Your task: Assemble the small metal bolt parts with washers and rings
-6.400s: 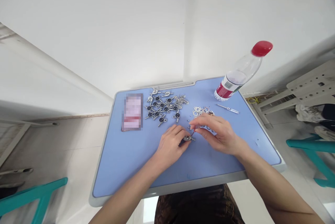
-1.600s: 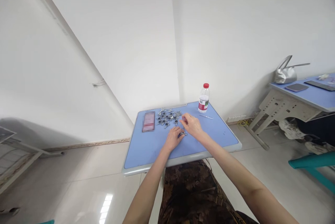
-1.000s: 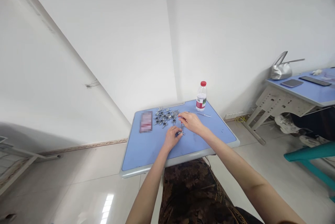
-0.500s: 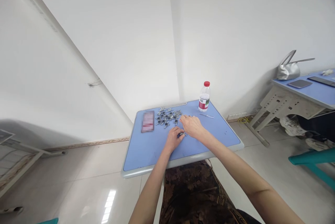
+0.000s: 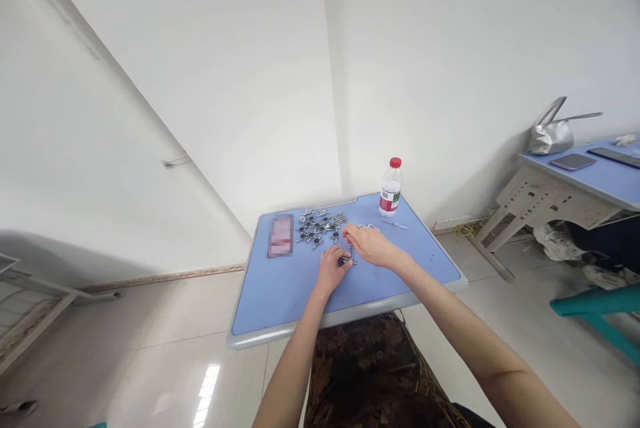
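On the blue table (image 5: 280,295), my left hand (image 5: 334,269) is closed on a small metal part (image 5: 349,260) near the front middle. My right hand (image 5: 367,245) is held just above and to the right, its fingers pinched over a thin tool, mostly hidden, whose shaft points down at the part. Behind my hands lies a pile of metal parts with black round pieces (image 5: 315,228). A few small metal pieces (image 5: 369,226) show beyond my right hand.
A phone-like flat object (image 5: 281,236) lies at the left. A bottle with a red cap (image 5: 390,189) stands at the back right, near a thin clear tool (image 5: 395,224). Another desk (image 5: 610,175) at right holds a silver bag (image 5: 551,137).
My right hand has turned a little and lifted slightly off the part, so the shaft below it now shows. My left hand keeps its hold. The view has shifted slightly.
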A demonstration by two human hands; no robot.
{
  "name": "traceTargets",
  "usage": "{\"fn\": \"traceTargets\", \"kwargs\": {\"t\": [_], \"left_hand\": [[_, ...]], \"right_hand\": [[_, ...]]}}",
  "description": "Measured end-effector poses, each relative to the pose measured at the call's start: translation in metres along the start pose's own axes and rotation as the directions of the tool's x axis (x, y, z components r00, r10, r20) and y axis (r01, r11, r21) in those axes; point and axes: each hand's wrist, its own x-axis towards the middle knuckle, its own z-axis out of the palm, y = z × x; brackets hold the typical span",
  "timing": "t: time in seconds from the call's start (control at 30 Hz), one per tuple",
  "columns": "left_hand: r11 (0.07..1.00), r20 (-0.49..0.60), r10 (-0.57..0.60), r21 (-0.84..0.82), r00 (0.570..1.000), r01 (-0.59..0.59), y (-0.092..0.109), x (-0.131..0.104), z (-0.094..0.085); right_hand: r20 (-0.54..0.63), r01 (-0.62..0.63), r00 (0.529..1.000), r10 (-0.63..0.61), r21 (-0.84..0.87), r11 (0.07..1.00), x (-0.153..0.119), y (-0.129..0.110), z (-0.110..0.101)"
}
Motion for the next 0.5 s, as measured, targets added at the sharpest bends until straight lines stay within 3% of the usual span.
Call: {"fn": "traceTargets", "kwargs": {"t": [0.3, 0.5], "left_hand": [[1.000, 0.019, 0.017, 0.005, 1.000, -0.017, -0.002, -0.003, -0.002], [1.000, 0.019, 0.011, 0.015, 1.000, -0.011, -0.001, -0.002, -0.001]], "right_hand": [[-0.025, -0.047, 0.999, 0.046, -0.031, 0.998, 0.011, -0.001, 0.006], [0.033, 0.020, 0.999, -0.021, 0.005, 1.000, 0.004, -0.004, -0.001]]}}
